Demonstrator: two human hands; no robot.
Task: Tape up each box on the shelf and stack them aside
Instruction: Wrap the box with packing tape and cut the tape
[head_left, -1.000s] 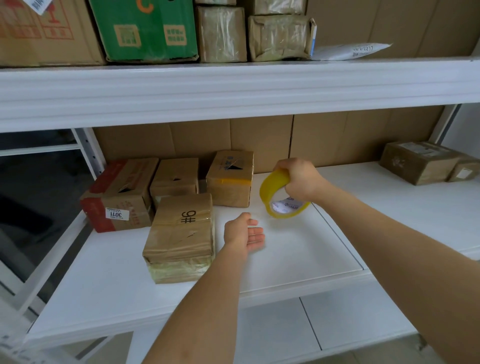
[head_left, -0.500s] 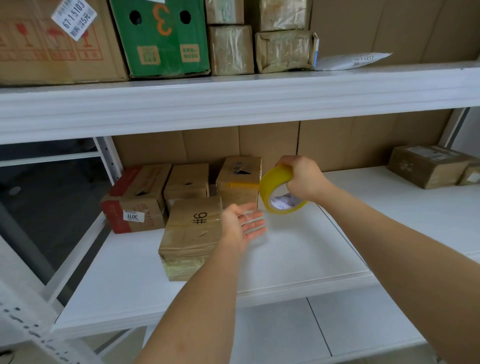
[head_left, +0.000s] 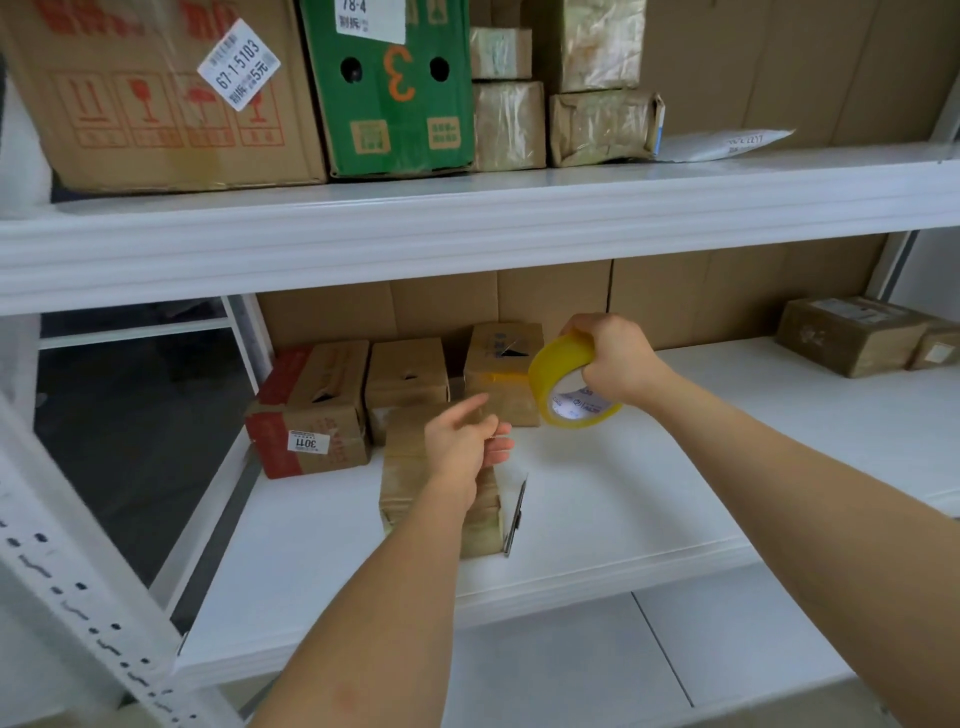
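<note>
Right hand (head_left: 615, 358) grips the yellow tape roll (head_left: 569, 382); at its 8 o'clock, left hand (head_left: 460, 441) hovers loosely spread over the front box (head_left: 410, 467).

three boxes (head_left: 410, 384) behind front box (head_left: 415, 467)

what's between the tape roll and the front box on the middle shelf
Only the left hand, which hovers open over the front box. The right hand holds the yellow tape roll up to the right of it, with no other object between them.
</note>
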